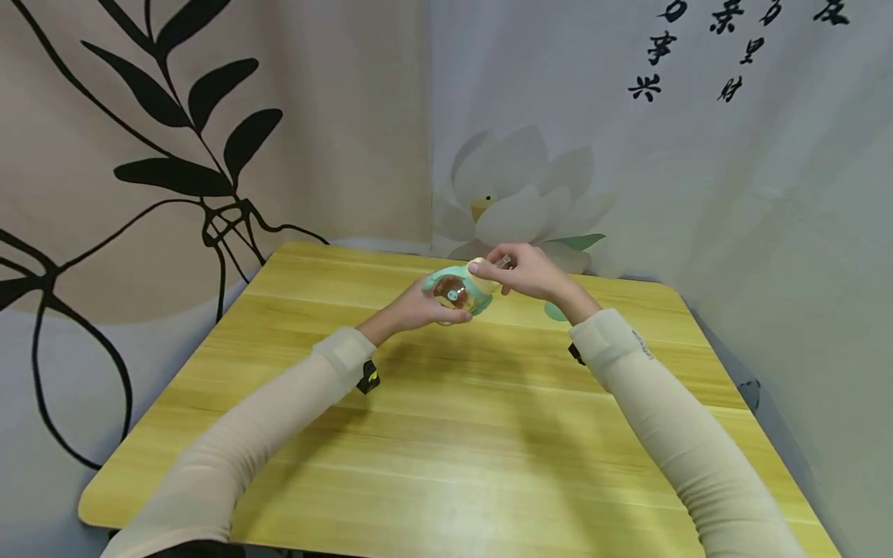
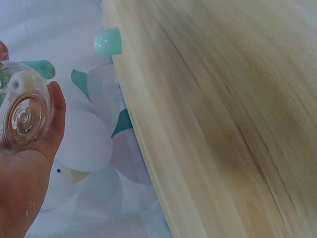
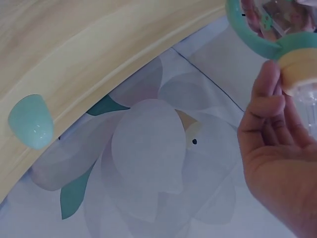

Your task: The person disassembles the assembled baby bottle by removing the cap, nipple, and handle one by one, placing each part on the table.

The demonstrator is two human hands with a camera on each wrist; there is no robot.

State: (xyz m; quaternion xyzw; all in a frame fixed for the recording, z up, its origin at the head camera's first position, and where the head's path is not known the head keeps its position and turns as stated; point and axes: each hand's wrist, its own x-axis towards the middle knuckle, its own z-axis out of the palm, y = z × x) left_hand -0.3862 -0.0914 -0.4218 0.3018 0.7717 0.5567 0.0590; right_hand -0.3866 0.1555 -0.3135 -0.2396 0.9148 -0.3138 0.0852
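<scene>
My left hand [image 1: 421, 305] holds a baby bottle [image 1: 453, 290] with a clear body and mint-green handles, above the far part of the table. In the left wrist view, the bottle's round base [image 2: 24, 119] shows, with a pale piece inside. My right hand [image 1: 532, 273] grips the cream collar [image 3: 298, 68] at the bottle's top with thumb and fingers. A clear spout [image 3: 311, 104] sticks out from the collar, partly cut off by the right wrist view's edge. A mint-green domed cap [image 3: 31, 121] lies on the table near the far edge, partly hidden by my right wrist in the head view.
The light wooden table [image 1: 446, 434] spreads below both arms. Behind its far edge hangs a pale curtain [image 1: 377, 132] printed with dark leaves, a lotus flower and black characters. The table's right edge runs close to a pale cloth wall.
</scene>
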